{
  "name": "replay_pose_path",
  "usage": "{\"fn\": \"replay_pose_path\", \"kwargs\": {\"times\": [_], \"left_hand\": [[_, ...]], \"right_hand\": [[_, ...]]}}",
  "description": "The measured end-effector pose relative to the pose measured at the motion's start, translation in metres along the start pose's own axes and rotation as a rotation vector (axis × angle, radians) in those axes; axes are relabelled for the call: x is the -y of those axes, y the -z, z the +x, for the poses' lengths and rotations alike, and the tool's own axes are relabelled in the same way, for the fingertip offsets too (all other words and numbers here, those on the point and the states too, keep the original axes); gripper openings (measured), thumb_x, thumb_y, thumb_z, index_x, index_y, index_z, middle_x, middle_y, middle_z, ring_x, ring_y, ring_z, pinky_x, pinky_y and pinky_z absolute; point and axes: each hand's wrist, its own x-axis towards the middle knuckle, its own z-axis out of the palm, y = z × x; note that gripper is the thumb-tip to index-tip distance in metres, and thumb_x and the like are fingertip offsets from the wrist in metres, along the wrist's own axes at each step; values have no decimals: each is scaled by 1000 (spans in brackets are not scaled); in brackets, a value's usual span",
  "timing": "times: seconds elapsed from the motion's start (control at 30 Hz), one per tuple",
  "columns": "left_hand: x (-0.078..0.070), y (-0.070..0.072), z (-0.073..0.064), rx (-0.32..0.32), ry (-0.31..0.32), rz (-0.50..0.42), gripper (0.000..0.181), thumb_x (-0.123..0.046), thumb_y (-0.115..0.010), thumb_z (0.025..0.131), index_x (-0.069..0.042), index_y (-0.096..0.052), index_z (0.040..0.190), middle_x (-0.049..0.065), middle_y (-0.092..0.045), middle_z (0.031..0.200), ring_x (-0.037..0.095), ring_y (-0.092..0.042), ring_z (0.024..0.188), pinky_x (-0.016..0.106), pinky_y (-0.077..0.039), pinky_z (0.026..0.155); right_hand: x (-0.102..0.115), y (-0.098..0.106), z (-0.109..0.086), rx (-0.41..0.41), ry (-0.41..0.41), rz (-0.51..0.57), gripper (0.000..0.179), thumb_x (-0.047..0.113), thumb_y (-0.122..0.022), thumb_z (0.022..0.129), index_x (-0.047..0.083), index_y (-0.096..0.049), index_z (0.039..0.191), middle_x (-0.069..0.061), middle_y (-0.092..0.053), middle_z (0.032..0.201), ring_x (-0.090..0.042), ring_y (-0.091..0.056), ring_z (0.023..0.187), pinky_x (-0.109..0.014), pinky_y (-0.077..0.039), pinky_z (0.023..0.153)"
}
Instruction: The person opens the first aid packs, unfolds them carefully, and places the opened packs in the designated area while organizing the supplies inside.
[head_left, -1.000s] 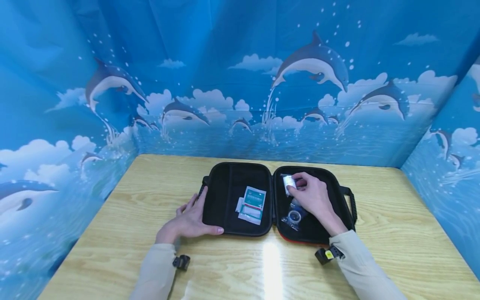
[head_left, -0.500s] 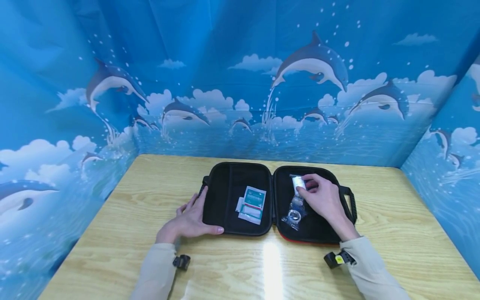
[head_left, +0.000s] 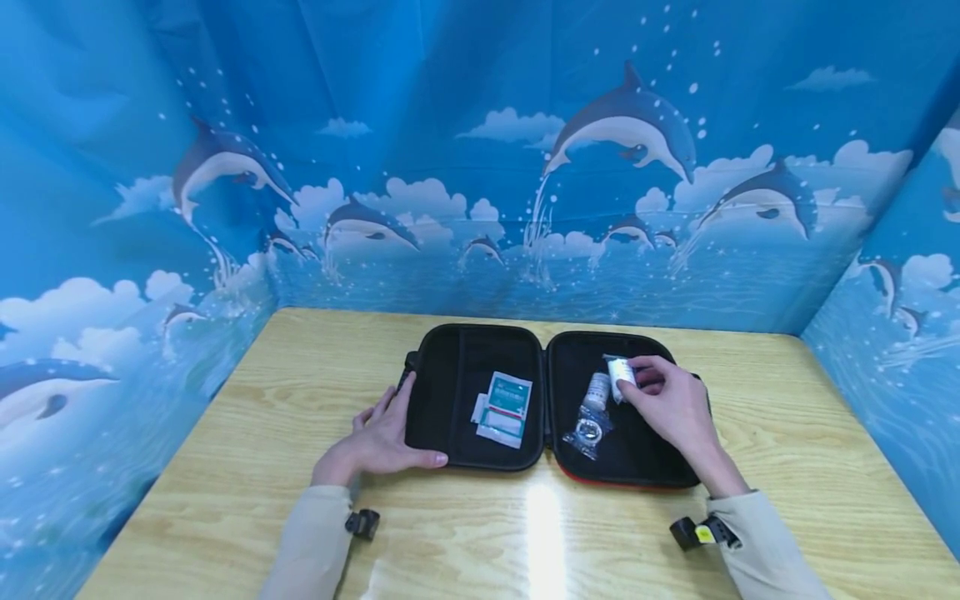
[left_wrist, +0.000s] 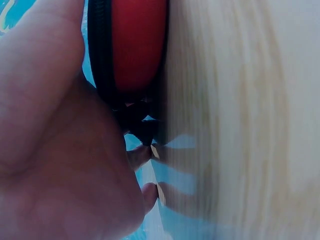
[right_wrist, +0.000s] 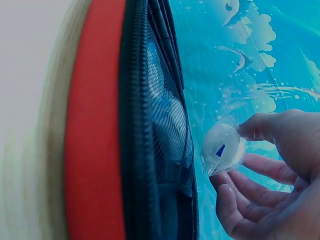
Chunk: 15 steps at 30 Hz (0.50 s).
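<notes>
An unfolded black-lined case point(head_left: 431, 392) lies on the table, its outside red in the wrist views. My left hand point(head_left: 381, 437) rests at its left front corner, thumb along the front edge and fingers spread along the left side. My right hand point(head_left: 671, 404) pinches a white bandage roll point(head_left: 620, 377) in clear wrap between thumb and fingers, over the right half. The roll's round end point(right_wrist: 222, 147) faces the right wrist camera. A second wrapped white roll point(head_left: 597, 390) and a ring-shaped roll point(head_left: 588, 431) in clear plastic lie left of it.
In the left half lie a green-and-white packet point(head_left: 507, 404) and a small white piece point(head_left: 478, 408) partly under it. A mesh pocket point(right_wrist: 167, 110) lines the right half. A blue dolphin-print curtain point(head_left: 480, 167) stands behind the wooden table point(head_left: 450, 533).
My right hand has moved to the right with the bandage roll, uncovering the second white roll. It now overlaps the case's right handle. The left hand has stayed in place.
</notes>
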Motion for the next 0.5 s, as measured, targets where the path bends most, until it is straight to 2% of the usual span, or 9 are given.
{"fn": "replay_pose_path", "kwargs": {"times": [0.13,0.33,0.5], "left_hand": [[1,-1,0,-5,-4,-18,140,-69,-81,72,-20,11,165,16,-7,173,40,-3,160,69,-10,121],[2,-2,1,-10,-10,-28,140,-68,-81,71,-20,10,165,16,-7,173,39,-3,160,68,-11,120],[2,-1,1,-6,-10,-23,139,-69,-81,72,-21,11,165,16,-6,173,39,-3,160,69,-11,120]], "right_hand": [[-5,2,-4,-2,-5,3,38,24,-73,92,4,-69,124,-20,-74,106,-30,-73,90,-43,-58,79],[-10,6,-9,-10,-29,-10,39,25,-74,92,4,-68,124,-21,-74,106,-30,-72,90,-37,-56,76],[-14,11,-13,-3,-59,-27,42,27,-74,93,2,-66,127,-23,-73,110,-32,-71,91,-39,-57,75]]}}
